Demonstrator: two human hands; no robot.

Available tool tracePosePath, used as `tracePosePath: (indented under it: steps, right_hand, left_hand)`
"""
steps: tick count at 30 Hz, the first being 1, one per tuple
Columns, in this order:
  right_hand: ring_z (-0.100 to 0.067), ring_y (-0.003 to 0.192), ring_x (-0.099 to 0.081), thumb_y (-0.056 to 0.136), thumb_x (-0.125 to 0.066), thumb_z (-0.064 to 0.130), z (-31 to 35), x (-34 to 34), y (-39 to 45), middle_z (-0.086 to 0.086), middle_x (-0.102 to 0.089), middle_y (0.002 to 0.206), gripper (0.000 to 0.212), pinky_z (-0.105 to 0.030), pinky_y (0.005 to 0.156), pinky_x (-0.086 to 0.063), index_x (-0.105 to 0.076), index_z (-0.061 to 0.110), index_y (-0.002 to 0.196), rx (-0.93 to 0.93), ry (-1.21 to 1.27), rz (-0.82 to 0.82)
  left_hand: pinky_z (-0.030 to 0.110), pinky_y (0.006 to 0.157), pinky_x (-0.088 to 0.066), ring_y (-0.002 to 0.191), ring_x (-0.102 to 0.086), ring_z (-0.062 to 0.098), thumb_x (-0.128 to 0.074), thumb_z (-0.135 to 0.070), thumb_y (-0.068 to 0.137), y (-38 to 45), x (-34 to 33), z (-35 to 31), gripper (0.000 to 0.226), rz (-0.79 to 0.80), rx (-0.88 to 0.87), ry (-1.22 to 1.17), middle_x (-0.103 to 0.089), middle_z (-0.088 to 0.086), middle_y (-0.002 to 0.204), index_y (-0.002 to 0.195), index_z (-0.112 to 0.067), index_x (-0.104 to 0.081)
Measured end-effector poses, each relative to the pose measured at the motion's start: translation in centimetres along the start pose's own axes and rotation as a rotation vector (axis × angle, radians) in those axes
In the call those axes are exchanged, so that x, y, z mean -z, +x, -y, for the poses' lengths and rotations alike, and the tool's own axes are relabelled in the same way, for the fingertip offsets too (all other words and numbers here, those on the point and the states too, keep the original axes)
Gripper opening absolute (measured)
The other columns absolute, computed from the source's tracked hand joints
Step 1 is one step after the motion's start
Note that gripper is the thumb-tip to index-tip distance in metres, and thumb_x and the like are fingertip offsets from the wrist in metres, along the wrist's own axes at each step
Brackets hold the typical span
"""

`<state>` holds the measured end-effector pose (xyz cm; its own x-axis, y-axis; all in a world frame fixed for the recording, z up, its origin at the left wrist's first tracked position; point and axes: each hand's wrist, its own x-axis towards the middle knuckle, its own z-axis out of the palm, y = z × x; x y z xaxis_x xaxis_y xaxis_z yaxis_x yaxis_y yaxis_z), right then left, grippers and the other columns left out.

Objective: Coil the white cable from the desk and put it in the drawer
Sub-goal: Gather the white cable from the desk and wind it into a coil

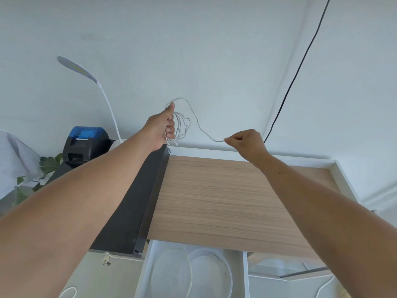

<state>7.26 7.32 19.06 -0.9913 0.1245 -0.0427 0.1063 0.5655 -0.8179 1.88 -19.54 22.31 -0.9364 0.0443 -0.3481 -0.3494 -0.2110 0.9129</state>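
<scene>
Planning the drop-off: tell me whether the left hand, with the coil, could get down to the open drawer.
Probably yes. The left hand holds the cable loops above the desk, and the open drawer lies below the near edge, with nothing visibly between.

White cable (194, 117): thin, limp, held in air above far edge of desk (214, 190), clear of its surface. Several loose loops bunched beside left hand (165, 127), hanging below thumb; one strand arcs up over thumb tip. Single free run drops from that arc, sags, then rises to right hand (245, 143), pinched at fingertips.

Desk: light wood-grain top.

Drawer (193, 274): white, pulled open below near desk edge; round clear containers inside.
</scene>
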Motion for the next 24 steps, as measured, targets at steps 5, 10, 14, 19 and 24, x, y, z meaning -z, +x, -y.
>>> tracePosePath:
  steps: [5,10,14,19,24]
  right_hand:
    - [-0.022,0.055,-0.027,0.082,-0.061,0.026,0.7,-1.0,0.1,-0.003,-0.031,0.054,0.04,-0.029,0.055,-0.025,-0.038,0.015,0.052,-0.018,-0.196,-0.063]
    - [-0.02,0.048,-0.026,0.083,-0.061,0.027,-1.7,0.7,0.3,0.002,-0.027,0.045,0.046,-0.025,0.048,-0.023,-0.031,0.017,0.049,-0.092,-0.266,-0.149]
    - [-0.021,0.046,-0.027,0.083,-0.06,0.029,-2.4,0.7,0.1,0.002,-0.027,0.044,0.046,-0.025,0.047,-0.024,-0.032,0.016,0.05,-0.079,-0.316,-0.152]
    - [-0.021,0.061,-0.055,0.089,-0.059,0.034,-1.4,-0.9,-0.5,0.0,-0.06,0.063,0.027,-0.02,0.048,-0.033,-0.071,0.018,0.071,0.049,-0.472,-0.034]
    - [-0.016,0.075,-0.063,0.091,-0.064,0.033,0.2,-1.6,-0.5,0.003,-0.07,0.078,0.02,-0.026,0.063,-0.05,-0.077,0.019,0.087,0.177,-0.374,0.236]
  left_hand:
    - [0.021,0.04,-0.024,0.04,-0.028,0.011,-0.069,-0.057,0.08,-0.3,-0.6,-0.3,0.047,0.063,0.059,-0.097,-0.03,-0.006,0.049,0.062,-0.02,-0.044]
    - [0.019,0.032,-0.018,0.032,-0.02,0.01,-0.06,-0.037,0.092,-0.1,1.0,-0.8,0.044,-0.11,-0.017,-0.122,-0.023,-0.005,0.05,0.06,-0.02,-0.036]
    - [0.02,0.032,-0.016,0.033,-0.018,0.009,-0.062,-0.034,0.091,0.0,1.0,-0.3,0.038,-0.19,-0.061,-0.053,-0.021,-0.005,0.054,0.062,-0.017,-0.046]
    - [0.019,0.037,-0.029,0.04,-0.036,0.007,-0.054,-0.031,0.099,0.3,-0.6,0.3,0.027,-0.151,-0.108,-0.085,-0.041,-0.004,0.057,0.085,-0.009,-0.061]
    - [0.023,0.05,-0.048,0.06,-0.068,0.016,-0.043,-0.025,0.104,-0.2,-1.7,0.4,0.018,-0.03,-0.135,0.031,-0.076,0.006,0.072,0.096,-0.011,-0.053]
